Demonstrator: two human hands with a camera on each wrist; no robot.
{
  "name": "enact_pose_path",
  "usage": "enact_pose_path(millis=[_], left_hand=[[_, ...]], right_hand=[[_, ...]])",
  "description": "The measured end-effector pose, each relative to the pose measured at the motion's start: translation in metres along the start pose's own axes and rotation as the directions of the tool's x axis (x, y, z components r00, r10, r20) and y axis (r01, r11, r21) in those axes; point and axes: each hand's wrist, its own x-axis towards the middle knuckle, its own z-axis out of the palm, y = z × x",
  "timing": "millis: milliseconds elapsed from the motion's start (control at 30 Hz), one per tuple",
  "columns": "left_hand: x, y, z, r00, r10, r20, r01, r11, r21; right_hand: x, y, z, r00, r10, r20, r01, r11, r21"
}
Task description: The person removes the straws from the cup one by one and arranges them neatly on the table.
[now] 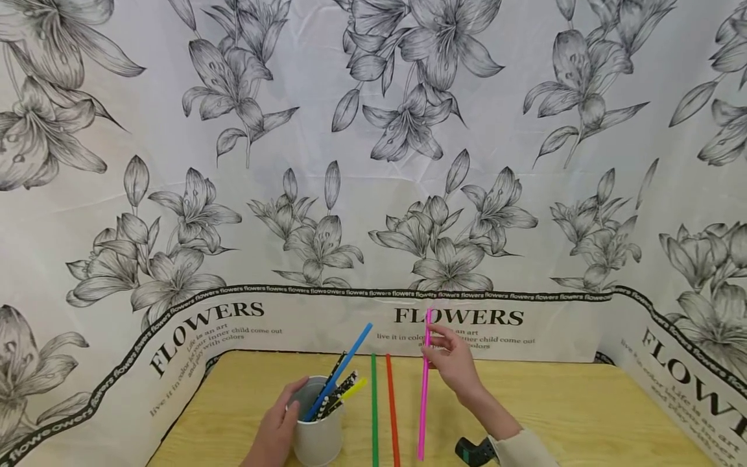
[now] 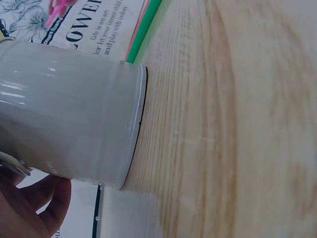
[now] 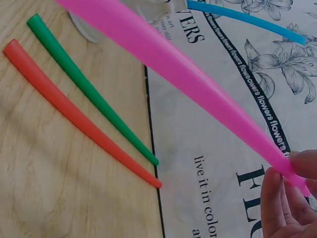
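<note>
r hand point(image 1: 452, 363) pinches pink straw point(image 1: 423, 402), gap to red straw point(image 1: 393, 408); l hand point(image 1: 277, 423) grips cup point(image 1: 318, 444) inside tbl edge point(image 1: 280, 356).

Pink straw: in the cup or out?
Out: the right hand pinches the pink straw near its upper end; its lower end shows right of the cup in the head view.

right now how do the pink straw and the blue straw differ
The pink straw is pinched in the right grip, while the blue straw leans in the cup.
In the head view, the pink straw looks nearly vertical; the blue straw slants, its top toward the right.
The pink straw's lower end shows there; the blue straw's is hidden inside the cup.
Both are slender and plain-coloured.
</note>
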Motion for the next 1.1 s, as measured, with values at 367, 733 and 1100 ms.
enact_pose_path(millis=[367, 733, 1100], left_hand=[[0.003, 0.001, 0.000, 0.999, 0.006, -0.051, -0.006, 1.000, 0.010], [0.004, 0.000, 0.000, 0.999, 0.014, -0.050, -0.013, 1.000, 0.017], [0.002, 0.001, 0.002, 0.999, -0.023, -0.033, 0.024, 1.000, 0.004]], right_hand=[[0.009, 0.030, 0.010, 0.999, 0.031, -0.041, -0.035, 0.995, -0.091], [0.012, 0.054, 0.018, 0.996, 0.070, -0.056, -0.078, 0.983, -0.169], [0.012, 0.078, 0.025, 0.997, 0.065, -0.048, -0.075, 0.965, -0.252]])
